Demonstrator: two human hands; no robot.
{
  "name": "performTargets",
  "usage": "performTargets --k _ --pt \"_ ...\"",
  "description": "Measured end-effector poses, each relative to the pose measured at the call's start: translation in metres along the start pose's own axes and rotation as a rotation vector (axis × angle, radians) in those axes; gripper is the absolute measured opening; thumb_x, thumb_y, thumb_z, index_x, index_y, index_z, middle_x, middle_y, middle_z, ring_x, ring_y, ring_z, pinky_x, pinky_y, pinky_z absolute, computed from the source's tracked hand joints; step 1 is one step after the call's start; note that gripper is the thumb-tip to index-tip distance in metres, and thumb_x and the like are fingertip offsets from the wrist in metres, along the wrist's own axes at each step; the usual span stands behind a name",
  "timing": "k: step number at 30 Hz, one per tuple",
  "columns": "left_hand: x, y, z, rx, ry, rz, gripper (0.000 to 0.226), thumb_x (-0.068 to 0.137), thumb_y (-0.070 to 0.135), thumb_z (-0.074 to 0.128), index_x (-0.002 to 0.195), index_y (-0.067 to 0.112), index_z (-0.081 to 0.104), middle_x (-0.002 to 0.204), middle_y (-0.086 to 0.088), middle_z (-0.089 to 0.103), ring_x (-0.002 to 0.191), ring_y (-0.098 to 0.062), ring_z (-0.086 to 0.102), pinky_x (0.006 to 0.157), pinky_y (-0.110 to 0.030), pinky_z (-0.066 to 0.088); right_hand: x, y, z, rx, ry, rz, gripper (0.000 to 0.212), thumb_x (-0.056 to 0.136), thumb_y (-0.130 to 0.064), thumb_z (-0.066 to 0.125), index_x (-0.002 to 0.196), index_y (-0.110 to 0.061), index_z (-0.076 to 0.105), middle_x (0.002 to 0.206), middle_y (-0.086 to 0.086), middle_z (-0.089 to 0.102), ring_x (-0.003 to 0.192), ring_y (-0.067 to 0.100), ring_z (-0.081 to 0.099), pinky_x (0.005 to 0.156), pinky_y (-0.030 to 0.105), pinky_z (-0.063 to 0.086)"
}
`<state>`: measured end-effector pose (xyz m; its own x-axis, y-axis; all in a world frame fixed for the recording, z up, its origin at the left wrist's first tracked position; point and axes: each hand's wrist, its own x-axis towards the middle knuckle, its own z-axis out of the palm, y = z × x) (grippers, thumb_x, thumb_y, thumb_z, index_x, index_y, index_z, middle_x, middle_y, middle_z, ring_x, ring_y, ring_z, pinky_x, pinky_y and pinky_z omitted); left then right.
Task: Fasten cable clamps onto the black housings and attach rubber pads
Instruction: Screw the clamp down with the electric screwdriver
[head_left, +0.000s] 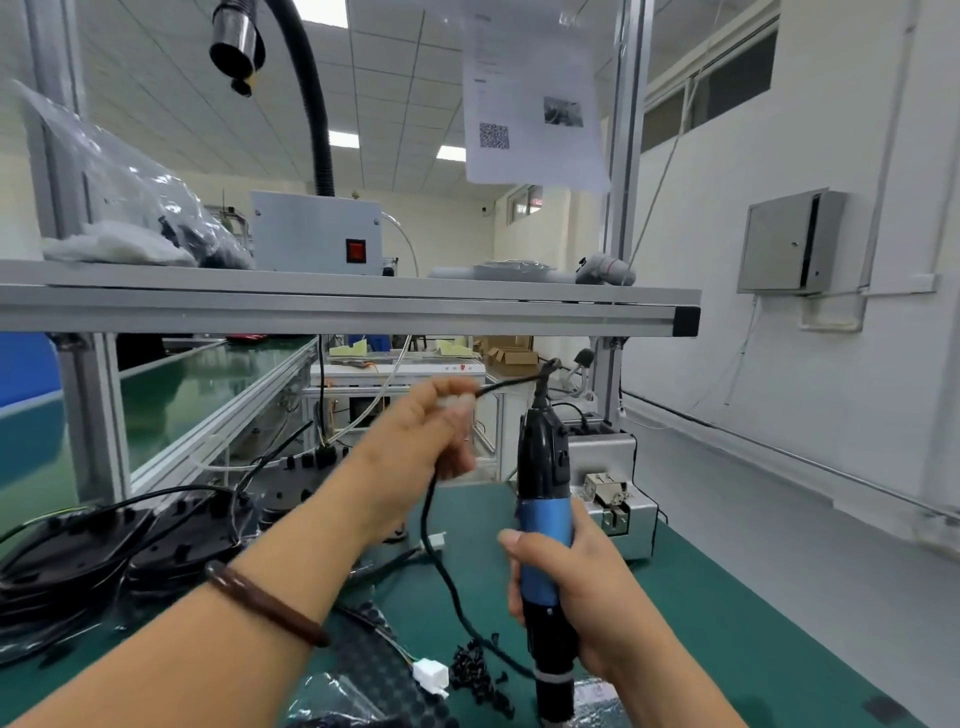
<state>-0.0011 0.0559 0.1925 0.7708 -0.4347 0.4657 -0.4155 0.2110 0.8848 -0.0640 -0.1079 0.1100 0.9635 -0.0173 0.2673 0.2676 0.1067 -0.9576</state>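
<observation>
Head view: R hand (576, 587) at 5 o'clock is gripping a blue-and-black electric screwdriver (543, 519) upright. Its fingers are wrapping the blue barrel, and the chuck end is pointing down at the frame's bottom edge. L hand (415, 447), just off centre toward 7 o'clock, is hanging raised w/ fingers curling round a black cable (441, 551). The cable is running from the driver's top end through the fist, then drooping to the green mat (727, 623). The hand is blurring, so finer finger detail can't be told. Black housings (104, 545) are lying stacked at 8 o'clock on the mat, leads trailing. Small black parts (475, 670) are lying heaped at 6 o'clock, just beside a white connector (431, 675). A grey feeder box (618, 499) is sitting at 4 o'clock, behind the driver.
</observation>
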Motion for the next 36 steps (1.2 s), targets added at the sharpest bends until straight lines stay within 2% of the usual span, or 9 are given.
performTargets --k 4,8,16,18,21,24,29,32,36 --pt "0.017 0.034 -0.021 -0.405 0.018 0.064 0.027 0.084 0.017 0.057 0.108 0.022 0.068 0.065 0.007 0.051 0.049 -0.004 0.040 0.062 -0.024 0.040 0.000 0.001 0.002 -0.249 0.069 -0.052 0.023 0.068 -0.034 0.073 0.082 -0.038 0.054 0.066 -0.003 0.054 0.050 0.020 0.055 0.054 0.024 0.048" --pt "0.032 0.057 -0.031 -0.297 0.159 0.154 0.029 0.093 0.010 0.049 0.093 0.022 0.075 0.073 0.009 0.063 0.055 0.001 0.050 0.061 -0.014 0.041 -0.004 -0.008 -0.002 -0.313 -0.033 -0.066 0.027 0.068 -0.031 0.071 0.088 -0.040 0.057 0.063 -0.004 0.054 0.051 0.019 0.055 0.054 0.025 0.048" --pt "0.047 0.043 0.018 -0.167 0.213 0.070 0.021 0.091 0.015 0.055 0.088 0.028 0.071 0.076 0.012 0.068 0.077 -0.003 0.062 0.112 -0.046 0.019 -0.014 -0.006 -0.006 0.399 -0.856 0.087 0.048 0.078 -0.008 0.057 0.123 0.002 0.044 0.084 0.012 0.059 0.063 0.016 0.057 0.060 0.024 0.045" --pt "0.049 0.028 0.045 -0.153 0.049 -0.016 0.016 0.088 0.021 0.058 0.083 0.027 0.072 0.069 0.011 0.069 0.066 -0.004 0.063 0.109 -0.048 0.030 -0.014 0.001 0.005 0.481 -0.916 0.018 0.053 0.075 -0.010 0.054 0.125 0.003 0.041 0.087 0.012 0.060 0.063 0.014 0.055 0.060 0.022 0.044" --pt "0.032 -0.004 0.077 -0.110 -0.361 -0.195 0.019 0.092 0.025 0.055 0.101 0.023 0.072 0.091 0.006 0.073 0.079 -0.006 0.066 0.068 -0.017 0.054 -0.011 -0.001 0.010 0.568 -0.921 -0.076 0.060 0.078 -0.014 0.051 0.134 0.000 0.035 0.087 0.007 0.063 0.067 0.013 0.057 0.062 0.020 0.047" --pt "0.018 -0.027 0.077 -0.127 -0.337 -0.402 0.059 0.103 0.032 0.011 0.124 0.003 0.058 0.130 -0.012 0.056 0.100 -0.022 0.062 0.057 -0.011 0.051 -0.007 -0.009 0.007 0.672 -0.913 -0.106 0.067 0.088 -0.023 0.048 0.148 -0.010 0.024 0.077 0.003 0.053 0.057 0.016 0.047 0.055 0.022 0.042" --pt "0.018 -0.033 0.024 0.245 -0.393 -0.332 0.036 0.100 0.004 0.041 0.118 0.024 0.065 0.124 0.002 0.064 0.112 -0.003 0.057 0.101 -0.019 0.040 -0.005 -0.018 -0.003 0.557 -0.452 -0.092 0.034 0.077 -0.031 0.074 0.082 -0.006 0.052 0.062 0.008 0.055 0.048 0.017 0.054 0.050 0.027 0.047" --pt "0.002 -0.030 -0.028 0.660 -0.350 -0.226 0.041 0.099 0.018 0.048 0.112 0.056 0.060 0.127 0.027 0.056 0.115 0.004 0.048 0.108 -0.025 0.032 0.006 -0.012 -0.020 0.510 0.010 0.005 0.055 0.064 -0.022 0.084 0.102 -0.015 0.043 0.066 0.012 0.052 0.045 0.023 0.051 0.043 0.029 0.045" --pt "-0.044 -0.030 -0.079 0.827 -0.294 -0.260 0.041 0.096 0.027 0.052 0.102 0.067 0.058 0.114 0.044 0.055 0.113 0.019 0.047 0.103 -0.016 0.032 0.013 0.000 -0.038 0.249 0.229 0.059 0.075 0.079 -0.023 0.075 0.133 -0.053 0.031 0.065 0.012 0.056 0.049 0.026 0.053 0.045 0.031 0.046"
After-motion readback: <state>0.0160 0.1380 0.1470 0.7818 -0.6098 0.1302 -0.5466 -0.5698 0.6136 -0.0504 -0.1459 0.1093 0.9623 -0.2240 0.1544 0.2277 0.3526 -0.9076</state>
